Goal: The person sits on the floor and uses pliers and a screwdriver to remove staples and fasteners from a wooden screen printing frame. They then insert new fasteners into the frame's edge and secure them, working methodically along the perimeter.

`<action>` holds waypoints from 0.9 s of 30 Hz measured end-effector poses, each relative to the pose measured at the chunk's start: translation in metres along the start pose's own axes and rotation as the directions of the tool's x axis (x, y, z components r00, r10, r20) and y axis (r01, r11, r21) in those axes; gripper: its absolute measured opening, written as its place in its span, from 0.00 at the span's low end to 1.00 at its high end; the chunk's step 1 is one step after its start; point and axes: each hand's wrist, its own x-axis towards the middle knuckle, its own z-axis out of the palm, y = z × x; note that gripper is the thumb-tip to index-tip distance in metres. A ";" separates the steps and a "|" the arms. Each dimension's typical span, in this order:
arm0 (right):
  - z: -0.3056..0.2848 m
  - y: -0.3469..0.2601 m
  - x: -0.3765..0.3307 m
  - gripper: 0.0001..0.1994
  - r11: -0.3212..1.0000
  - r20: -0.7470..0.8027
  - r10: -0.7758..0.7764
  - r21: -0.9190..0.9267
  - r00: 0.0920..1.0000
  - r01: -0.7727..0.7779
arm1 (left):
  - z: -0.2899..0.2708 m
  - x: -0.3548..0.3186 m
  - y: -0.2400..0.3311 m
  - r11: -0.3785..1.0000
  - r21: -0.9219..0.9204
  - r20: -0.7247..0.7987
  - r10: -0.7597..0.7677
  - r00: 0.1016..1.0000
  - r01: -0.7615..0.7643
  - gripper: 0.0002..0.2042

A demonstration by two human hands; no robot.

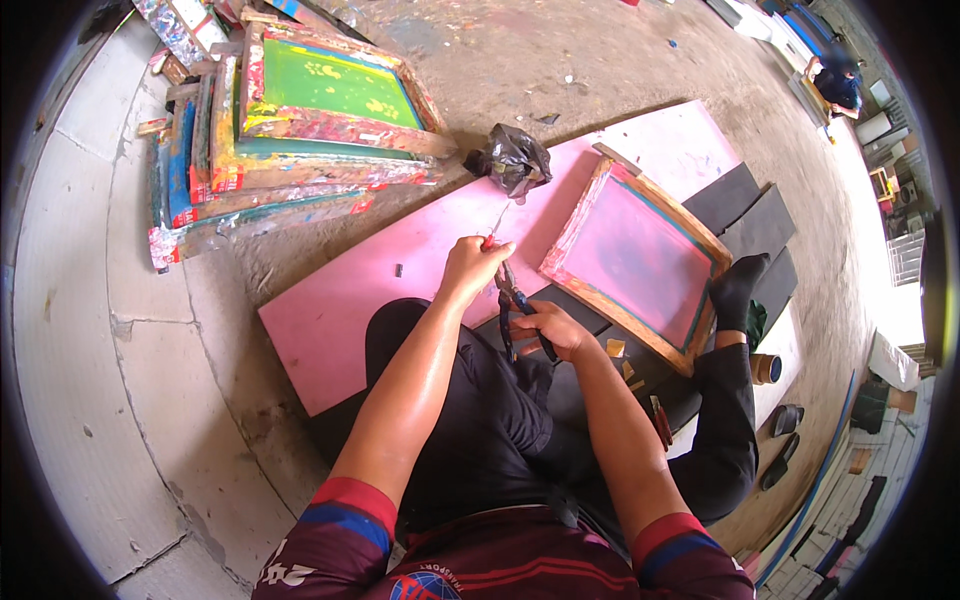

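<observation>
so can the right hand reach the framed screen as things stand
Probably yes: the framed screen lies close to the right hand with nothing visible between, though its grip on the pliers may limit it.

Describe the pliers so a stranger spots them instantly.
Find the large pink board on the floor. Just left of the wood-framed screen lying partly on it, the right grip holds the pliers. Their two long dark handles spread apart, unlike the slim red-and-silver item in the left grip.
</observation>
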 end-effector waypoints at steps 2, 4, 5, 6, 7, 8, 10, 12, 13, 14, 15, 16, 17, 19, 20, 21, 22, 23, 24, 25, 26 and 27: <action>0.001 -0.001 0.004 0.24 0.999 -0.014 -0.002 -0.050 1.000 0.002 | 0.001 0.002 -0.005 0.999 0.037 -0.023 0.021 1.000 -0.020 0.16; -0.002 0.000 0.010 0.26 0.996 -0.019 -0.002 -0.093 1.000 0.000 | -0.001 0.002 -0.006 0.993 0.104 -0.044 0.065 0.997 -0.060 0.16; -0.003 0.001 0.012 0.26 0.995 -0.030 -0.006 -0.099 1.000 0.003 | -0.001 0.002 -0.006 0.992 0.121 -0.051 0.054 0.997 -0.047 0.16; -0.002 0.000 0.011 0.25 0.995 -0.043 -0.009 -0.104 0.999 0.004 | 0.000 0.001 -0.005 0.990 0.138 -0.056 0.042 0.998 -0.034 0.16; -0.001 0.000 0.010 0.24 0.994 -0.057 -0.012 -0.109 0.998 0.006 | 0.000 0.000 -0.004 0.988 0.156 -0.060 0.031 0.998 -0.022 0.16; 0.000 0.000 0.010 0.24 0.991 -0.063 -0.020 -0.134 0.998 0.012 | 0.001 -0.001 -0.003 0.986 0.163 -0.070 0.044 0.997 -0.032 0.16; -0.001 0.001 0.006 0.24 0.982 -0.088 -0.033 -0.186 0.996 0.016 | 0.003 -0.006 0.003 0.984 0.169 -0.081 0.069 0.994 -0.055 0.16; -0.002 0.003 0.003 0.24 0.979 -0.097 -0.033 -0.203 0.995 0.012 | 0.004 -0.005 0.001 0.967 0.251 -0.088 0.074 0.993 -0.050 0.17; -0.005 0.004 0.000 0.24 0.977 -0.102 -0.031 -0.212 0.994 0.009 | 0.007 -0.005 -0.002 0.968 0.243 -0.110 0.086 0.990 -0.057 0.18; -0.008 0.006 -0.006 0.24 0.985 -0.105 -0.035 -0.175 0.994 0.016 | 0.010 -0.004 -0.004 0.970 0.235 -0.133 0.098 0.986 -0.065 0.19; -0.007 0.005 -0.015 0.24 0.990 -0.102 -0.038 -0.139 0.994 0.023 | 0.009 -0.005 -0.003 0.983 0.176 -0.138 0.079 0.987 -0.054 0.21; -0.008 0.006 -0.022 0.24 0.994 -0.100 -0.041 -0.104 0.994 0.031 | 0.008 -0.001 -0.006 0.980 0.197 -0.137 0.031 0.990 -0.003 0.22; -0.012 0.010 -0.029 0.23 0.996 -0.106 -0.040 -0.079 0.994 0.031 | 0.009 -0.001 -0.008 0.990 0.140 -0.125 0.043 0.991 -0.026 0.22; -0.027 0.018 -0.045 0.23 0.999 -0.118 -0.038 -0.034 0.992 0.034 | 0.011 -0.003 -0.007 0.994 0.095 -0.098 0.054 0.994 -0.045 0.21; -0.036 0.020 -0.053 0.22 0.998 -0.138 -0.037 -0.052 0.990 0.030 | 0.012 -0.003 -0.006 0.993 0.108 -0.083 0.052 0.995 -0.042 0.21; -0.045 0.023 -0.063 0.21 0.997 -0.158 -0.037 -0.069 0.987 0.027 | 0.013 -0.004 -0.003 0.992 0.122 -0.068 0.050 0.996 -0.041 0.21; -0.054 0.026 -0.071 0.21 0.996 -0.175 -0.039 -0.087 0.984 0.024 | 0.015 -0.004 -0.004 0.990 0.131 -0.062 0.058 0.996 -0.050 0.21; -0.064 0.029 -0.078 0.19 0.996 -0.190 -0.048 -0.080 0.981 0.033 | 0.017 -0.003 -0.005 0.988 0.140 -0.056 0.067 0.996 -0.058 0.21; -0.072 0.033 -0.085 0.18 0.993 -0.219 -0.053 -0.113 0.974 0.029 | 0.021 -0.003 -0.004 0.987 0.148 -0.048 0.076 0.996 -0.068 0.21; -0.079 0.035 -0.092 0.18 0.989 -0.247 -0.059 -0.147 0.967 0.023 | 0.024 -0.004 -0.004 0.981 0.176 -0.043 0.085 0.995 -0.076 0.22; -0.086 0.037 -0.099 0.17 0.984 -0.275 -0.067 -0.180 0.959 0.017 | 0.029 -0.004 -0.003 0.975 0.204 -0.038 0.094 0.995 -0.084 0.23; -0.091 0.037 -0.103 0.17 0.971 -0.286 -0.068 -0.241 0.956 -0.003 | 0.030 -0.006 -0.001 0.968 0.235 -0.038 0.104 0.994 -0.092 0.25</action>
